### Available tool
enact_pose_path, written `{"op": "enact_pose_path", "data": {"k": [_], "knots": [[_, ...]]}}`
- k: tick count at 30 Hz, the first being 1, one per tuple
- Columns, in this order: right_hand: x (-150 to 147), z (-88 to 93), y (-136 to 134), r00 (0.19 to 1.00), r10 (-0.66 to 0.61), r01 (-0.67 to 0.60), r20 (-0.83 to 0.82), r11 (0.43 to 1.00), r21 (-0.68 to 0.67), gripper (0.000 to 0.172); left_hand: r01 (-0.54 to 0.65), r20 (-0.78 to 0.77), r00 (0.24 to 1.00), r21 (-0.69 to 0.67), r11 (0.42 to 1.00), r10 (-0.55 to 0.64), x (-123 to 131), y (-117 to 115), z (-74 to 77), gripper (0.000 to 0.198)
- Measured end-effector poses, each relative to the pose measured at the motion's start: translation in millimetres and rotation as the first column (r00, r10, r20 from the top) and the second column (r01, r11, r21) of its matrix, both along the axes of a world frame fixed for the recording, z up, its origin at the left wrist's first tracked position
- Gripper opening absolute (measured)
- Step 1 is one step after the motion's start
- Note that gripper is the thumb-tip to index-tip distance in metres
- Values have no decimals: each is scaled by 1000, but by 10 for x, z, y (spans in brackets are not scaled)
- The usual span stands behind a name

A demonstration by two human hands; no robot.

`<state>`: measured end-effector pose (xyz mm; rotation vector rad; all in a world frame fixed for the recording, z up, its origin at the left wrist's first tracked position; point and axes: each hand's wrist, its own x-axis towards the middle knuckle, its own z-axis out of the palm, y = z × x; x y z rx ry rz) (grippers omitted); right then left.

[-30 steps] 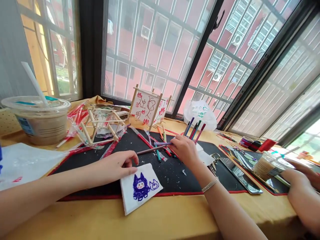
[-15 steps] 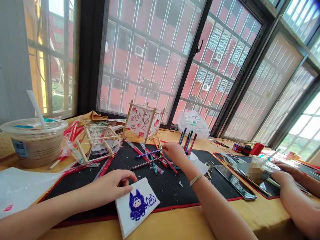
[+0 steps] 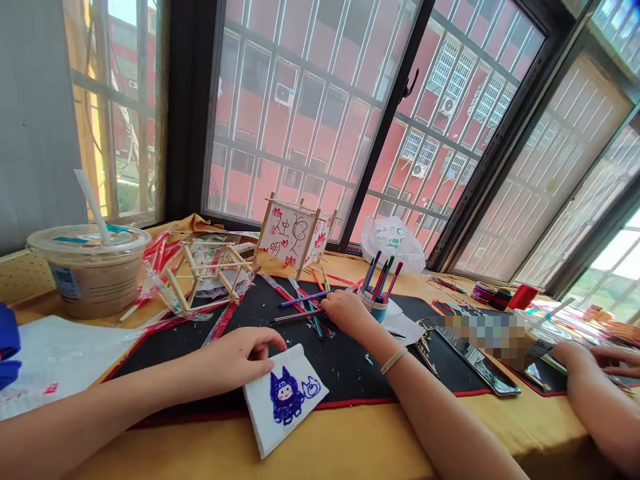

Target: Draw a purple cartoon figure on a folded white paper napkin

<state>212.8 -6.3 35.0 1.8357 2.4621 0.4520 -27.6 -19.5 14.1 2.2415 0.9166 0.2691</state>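
Observation:
My left hand (image 3: 253,357) pinches the upper left corner of a folded white cloth or paper (image 3: 265,430), which bears a dark blue drawn figure and lies at the mat's front edge. My right hand (image 3: 345,310) reaches over the black mat (image 3: 350,377) with fingers curled down at several loose markers (image 3: 303,300); its fingertips are hidden, so I cannot tell whether it grips one. Just right of that hand is a cup (image 3: 375,305) with several markers upright in it.
A drink cup (image 3: 100,273) stands at the left, beside a wooden stick frame (image 3: 207,273). Behind are a decorated paper lantern (image 3: 295,233) and a plastic bag (image 3: 393,243). A phone (image 3: 480,363) lies at right, near another person's hands (image 3: 575,357).
My right hand has moved down a little onto the loose markers, and the marker cup beside it shows more fully. The view has shifted slightly. My left hand keeps its hold.

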Motion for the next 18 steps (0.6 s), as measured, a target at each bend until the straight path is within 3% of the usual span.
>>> {"op": "enact_pose_path", "data": {"k": [7,11,14,15,16,18], "knots": [[135,178,-166,970,86,-47,-230,985,168,13,2,14,1000,25,1000,-2,-41,-10,5,37],[133,168,-410,849,223,-127,-480,966,223,15,27,40,999,156,987,-33,-68,-102,-6,40],[48,48,-572,722,279,-224,-633,960,168,21,145,23,988,247,958,-155,-72,-244,20,33],[9,1,-608,652,280,-254,-704,956,145,28,196,0,979,280,940,-204,-66,-287,27,33],[-33,-45,-634,474,239,-302,-847,948,98,33,243,-40,969,313,918,-243,-58,-321,29,35],[-117,-131,-656,212,84,-366,-974,931,0,42,321,-107,947,349,880,-303,-41,-359,12,40]]}}
